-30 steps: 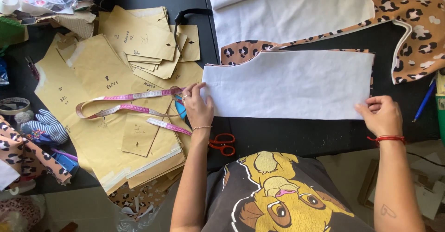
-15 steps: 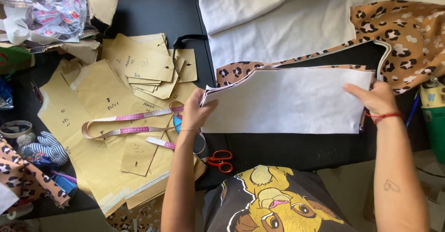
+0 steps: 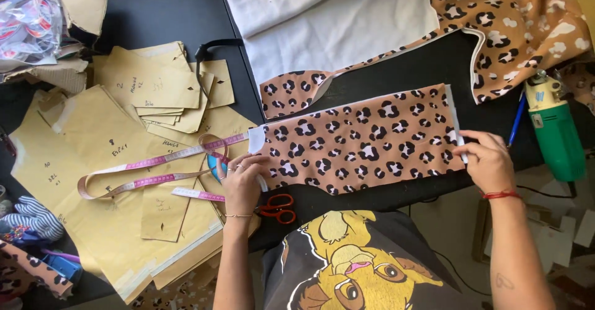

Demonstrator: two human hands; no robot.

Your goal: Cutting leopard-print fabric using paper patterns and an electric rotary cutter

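Leopard-print fabric panel [image 3: 362,139] lies flat on the black table [image 3: 155,12], printed side up, left hand [image 3: 243,183] pinching its left end and right hand [image 3: 488,158] pinching its right edge, red-handled scissors [image 3: 277,206] just near, pink measuring tape [image 3: 155,167] on paper patterns [image 3: 93,180] left.

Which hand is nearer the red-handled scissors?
Left. The left hand rests right beside the red-handled scissors; the right hand is across the leopard-print fabric piece.
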